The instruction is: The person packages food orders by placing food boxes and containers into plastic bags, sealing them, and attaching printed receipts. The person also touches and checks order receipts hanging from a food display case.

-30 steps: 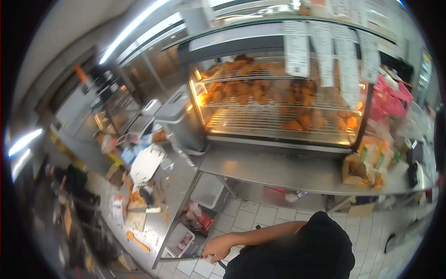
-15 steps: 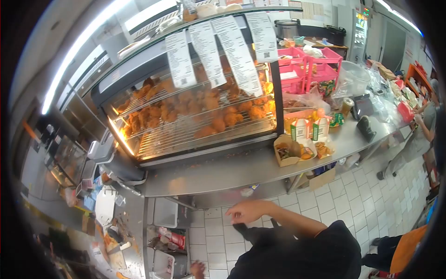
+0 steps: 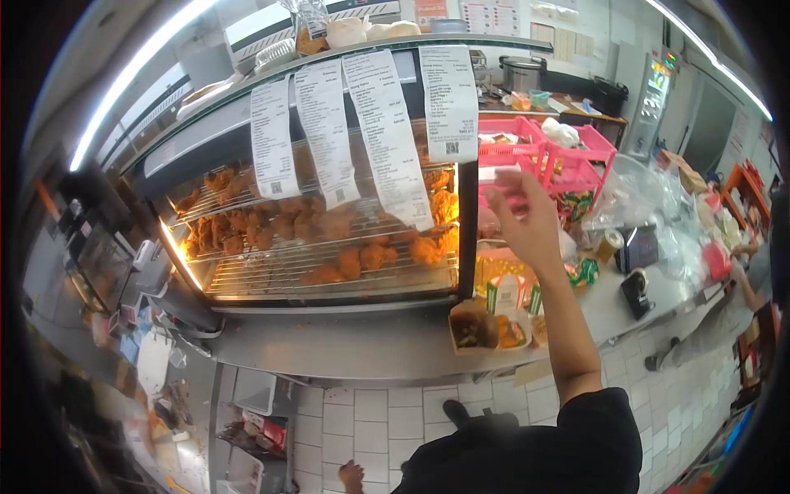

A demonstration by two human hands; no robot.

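Observation:
My right hand [image 3: 527, 218] is raised in front of the warmer's right edge, fingers apart and nothing in them. Nearest to it are a long printed receipt [image 3: 450, 103] and pink plastic baskets [image 3: 576, 177]. More receipts [image 3: 317, 132] hang over the glass warmer, which holds fried pieces [image 3: 350, 262] on wire racks. Low at the bottom, my left hand [image 3: 351, 475] hangs over the floor, loosely curled with fingers partly apart, holding nothing visible. Below my right hand, an open food box [image 3: 473, 329] stands on the steel counter [image 3: 329, 346].
Clear plastic bags [image 3: 679, 247], a black device [image 3: 638, 247] and a can [image 3: 609, 244] are on the counter at right. Another person's arm [image 3: 745, 284] shows at the far right. A littered side table [image 3: 193, 461] and bins [image 3: 247, 469] are at lower left.
The view has swung right and closer to the receipts. My right hand has risen from low over the floor and bin to receipt height. My left hand has come into view.

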